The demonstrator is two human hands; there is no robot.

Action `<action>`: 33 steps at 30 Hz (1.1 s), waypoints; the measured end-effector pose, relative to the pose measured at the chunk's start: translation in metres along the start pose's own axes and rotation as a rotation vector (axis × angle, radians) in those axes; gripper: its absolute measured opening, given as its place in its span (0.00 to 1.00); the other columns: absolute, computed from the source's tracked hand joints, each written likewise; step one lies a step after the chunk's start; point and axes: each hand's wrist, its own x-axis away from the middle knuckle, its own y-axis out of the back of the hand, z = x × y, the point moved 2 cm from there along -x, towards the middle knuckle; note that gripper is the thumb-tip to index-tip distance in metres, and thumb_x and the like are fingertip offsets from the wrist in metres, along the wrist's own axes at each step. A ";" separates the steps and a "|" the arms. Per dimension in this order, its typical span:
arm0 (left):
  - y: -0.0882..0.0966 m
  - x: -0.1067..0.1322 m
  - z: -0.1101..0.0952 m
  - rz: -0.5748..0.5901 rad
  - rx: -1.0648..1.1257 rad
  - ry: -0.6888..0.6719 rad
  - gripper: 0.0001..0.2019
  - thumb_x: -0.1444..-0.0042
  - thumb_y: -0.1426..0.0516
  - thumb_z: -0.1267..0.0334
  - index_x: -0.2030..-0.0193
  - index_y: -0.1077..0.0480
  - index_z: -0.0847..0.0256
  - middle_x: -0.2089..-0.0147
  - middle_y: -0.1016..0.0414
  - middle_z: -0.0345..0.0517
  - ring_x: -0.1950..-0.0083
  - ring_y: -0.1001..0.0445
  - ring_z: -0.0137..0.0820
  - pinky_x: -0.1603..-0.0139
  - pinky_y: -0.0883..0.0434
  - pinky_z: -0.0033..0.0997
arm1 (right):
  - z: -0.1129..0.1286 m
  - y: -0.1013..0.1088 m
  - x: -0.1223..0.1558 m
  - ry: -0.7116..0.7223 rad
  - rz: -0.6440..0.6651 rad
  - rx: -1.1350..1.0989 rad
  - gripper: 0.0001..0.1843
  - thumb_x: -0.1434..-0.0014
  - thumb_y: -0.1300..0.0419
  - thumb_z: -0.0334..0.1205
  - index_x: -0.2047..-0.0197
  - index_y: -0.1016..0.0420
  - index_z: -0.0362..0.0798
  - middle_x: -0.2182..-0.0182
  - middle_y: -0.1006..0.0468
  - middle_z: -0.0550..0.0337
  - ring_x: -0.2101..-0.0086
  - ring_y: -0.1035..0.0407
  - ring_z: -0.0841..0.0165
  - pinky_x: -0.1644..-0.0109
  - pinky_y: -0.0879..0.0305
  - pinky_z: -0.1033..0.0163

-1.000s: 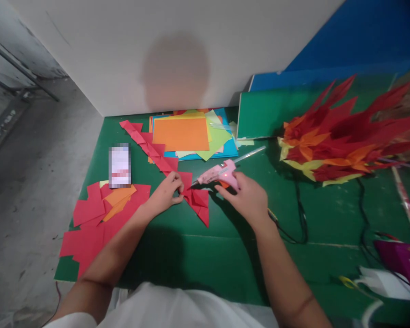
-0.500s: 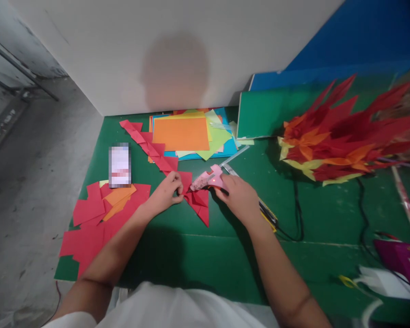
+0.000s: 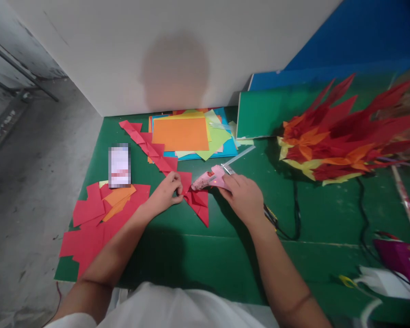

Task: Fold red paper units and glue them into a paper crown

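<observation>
While left hand (image 3: 166, 193) pins red paper (image 3: 194, 197), right hand (image 3: 244, 198) grips glue gun (image 3: 212, 178).

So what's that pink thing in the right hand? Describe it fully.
A small pink plastic glue gun, gripped by the right hand. It is held low, nozzle aimed left at the red folded paper strip. A clear glue stick juts from its back, a red light glows on its side, and a black cord trails behind.

Head camera — tilted down, close over the table (image 3: 225, 255).
</observation>
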 end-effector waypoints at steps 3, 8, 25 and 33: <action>0.000 0.000 0.000 0.001 -0.002 0.003 0.09 0.52 0.44 0.77 0.73 0.39 0.61 0.60 0.41 0.42 0.64 0.35 0.27 0.63 0.33 0.27 | -0.001 0.004 0.000 0.026 -0.011 0.014 0.19 0.34 0.53 0.48 0.52 0.28 0.46 0.69 0.25 0.52 0.65 0.35 0.59 0.65 0.48 0.58; 0.001 -0.001 -0.001 -0.002 0.021 -0.006 0.09 0.52 0.44 0.77 0.73 0.40 0.61 0.61 0.41 0.42 0.64 0.35 0.27 0.63 0.34 0.27 | -0.003 0.007 0.001 0.075 -0.022 0.020 0.25 0.36 0.54 0.57 0.53 0.26 0.48 0.69 0.24 0.53 0.67 0.36 0.61 0.66 0.52 0.59; 0.001 0.000 -0.004 -0.011 0.001 -0.010 0.08 0.50 0.44 0.76 0.68 0.39 0.60 0.59 0.40 0.44 0.63 0.34 0.28 0.61 0.32 0.29 | -0.016 -0.001 0.007 -0.065 -0.007 -0.293 0.32 0.37 0.63 0.63 0.63 0.28 0.47 0.72 0.27 0.53 0.69 0.34 0.60 0.66 0.45 0.59; 0.000 0.003 -0.002 -0.074 0.022 0.015 0.14 0.49 0.44 0.74 0.58 0.42 0.58 0.47 0.46 0.49 0.66 0.34 0.23 0.59 0.29 0.31 | -0.027 0.006 0.012 -0.569 -0.219 -0.451 0.25 0.39 0.54 0.55 0.47 0.40 0.45 0.56 0.27 0.44 0.60 0.30 0.58 0.61 0.36 0.57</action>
